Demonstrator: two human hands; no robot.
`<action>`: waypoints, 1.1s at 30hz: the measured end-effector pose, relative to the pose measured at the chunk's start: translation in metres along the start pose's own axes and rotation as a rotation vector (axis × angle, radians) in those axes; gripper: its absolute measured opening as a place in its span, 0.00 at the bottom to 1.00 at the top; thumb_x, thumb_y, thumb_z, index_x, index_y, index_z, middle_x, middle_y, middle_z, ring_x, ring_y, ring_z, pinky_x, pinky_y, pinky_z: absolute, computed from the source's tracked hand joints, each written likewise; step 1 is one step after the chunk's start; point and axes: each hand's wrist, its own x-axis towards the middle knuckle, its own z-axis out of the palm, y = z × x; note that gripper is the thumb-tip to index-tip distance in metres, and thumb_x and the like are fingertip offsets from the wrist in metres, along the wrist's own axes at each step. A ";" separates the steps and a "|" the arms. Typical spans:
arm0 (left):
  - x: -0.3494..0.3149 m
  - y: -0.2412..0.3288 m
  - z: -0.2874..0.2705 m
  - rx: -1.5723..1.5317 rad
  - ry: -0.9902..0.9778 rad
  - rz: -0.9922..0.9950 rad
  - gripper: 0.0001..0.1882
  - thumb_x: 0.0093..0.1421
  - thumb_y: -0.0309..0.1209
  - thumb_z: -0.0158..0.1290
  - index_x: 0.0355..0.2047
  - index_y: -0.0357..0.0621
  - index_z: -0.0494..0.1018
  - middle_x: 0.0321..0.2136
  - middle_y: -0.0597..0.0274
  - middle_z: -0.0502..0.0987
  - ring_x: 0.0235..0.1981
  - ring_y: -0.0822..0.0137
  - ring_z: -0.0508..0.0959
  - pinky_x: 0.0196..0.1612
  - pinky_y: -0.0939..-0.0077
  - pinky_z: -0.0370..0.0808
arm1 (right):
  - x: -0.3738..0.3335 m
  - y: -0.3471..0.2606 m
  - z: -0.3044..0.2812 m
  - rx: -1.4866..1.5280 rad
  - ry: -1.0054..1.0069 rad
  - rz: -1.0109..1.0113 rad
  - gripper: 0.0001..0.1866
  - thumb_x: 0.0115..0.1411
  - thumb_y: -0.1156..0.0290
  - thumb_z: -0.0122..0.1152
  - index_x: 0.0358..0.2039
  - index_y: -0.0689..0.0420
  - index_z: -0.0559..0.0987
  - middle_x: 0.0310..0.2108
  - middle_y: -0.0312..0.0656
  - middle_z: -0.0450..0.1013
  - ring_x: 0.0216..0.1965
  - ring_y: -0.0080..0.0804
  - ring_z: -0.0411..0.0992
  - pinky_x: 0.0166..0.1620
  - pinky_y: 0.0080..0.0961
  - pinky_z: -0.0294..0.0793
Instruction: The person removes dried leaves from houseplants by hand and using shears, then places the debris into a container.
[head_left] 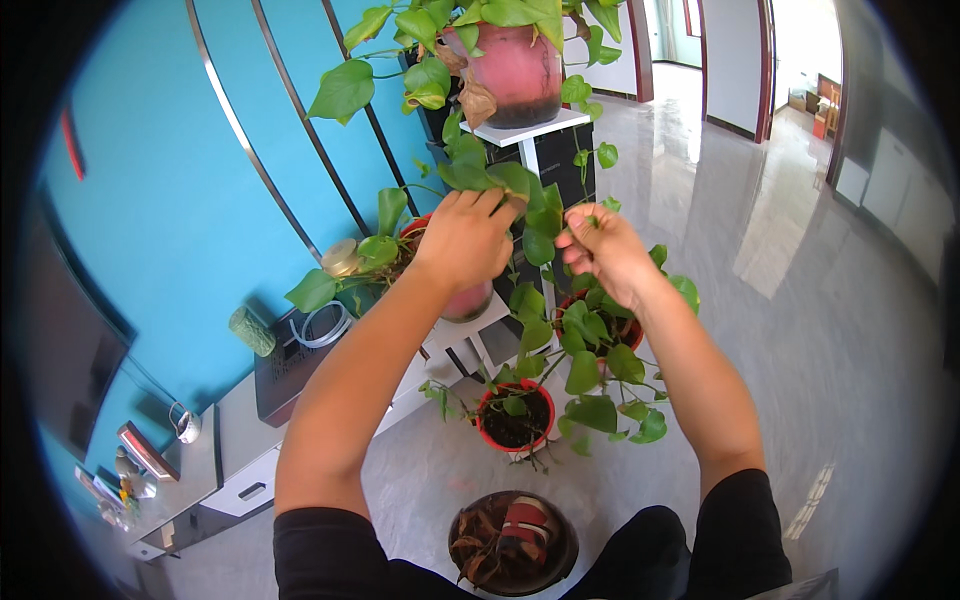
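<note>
My left hand (462,240) is closed on a green leaf of a trailing vine (540,220), its fingertips curled over the leaf's edge. To its right, my right hand (612,255) pinches a thin part of the vine, with a bit of green showing at the fingertips. Above both hands stands a translucent pink pot (515,75) with large heart-shaped leaves and a few dry brown ones. Behind my left wrist another pinkish pot (468,304) is partly hidden. Below, a red pot (551,402) holds dark soil and a few stems; leaves overhang a second red pot (636,337).
A white plant stand (530,150) carries the top pot. Between my legs sits a dark round basin (568,528) with dry leaves and a red-and-cream object. At left, a low cabinet (245,455) bears a dark box (285,375), a green cylinder (252,330) and small ornaments.
</note>
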 end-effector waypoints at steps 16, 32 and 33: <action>0.023 -0.016 0.017 -0.034 0.228 -0.096 0.24 0.58 0.25 0.58 0.56 0.42 0.75 0.54 0.48 0.77 0.54 0.47 0.77 0.59 0.56 0.73 | 0.065 -0.021 0.025 -0.381 0.126 0.111 0.28 0.65 0.44 0.62 0.25 0.60 0.80 0.17 0.32 0.63 0.16 0.23 0.57 0.20 0.28 0.53; 0.032 -0.015 0.031 -0.072 0.334 -0.091 0.17 0.60 0.26 0.57 0.51 0.44 0.80 0.50 0.53 0.81 0.49 0.53 0.81 0.53 0.60 0.78 | 0.051 -0.039 0.040 -0.053 -0.024 0.110 0.21 0.67 0.49 0.61 0.33 0.58 0.80 0.18 0.24 0.56 0.15 0.16 0.48 0.21 0.23 0.44; 0.033 -0.015 0.032 -0.086 0.335 -0.077 0.18 0.60 0.26 0.57 0.51 0.44 0.79 0.50 0.53 0.81 0.50 0.53 0.81 0.53 0.60 0.78 | 0.052 -0.038 0.040 -0.079 -0.034 0.084 0.19 0.68 0.51 0.61 0.34 0.57 0.79 0.18 0.23 0.54 0.16 0.16 0.46 0.21 0.22 0.42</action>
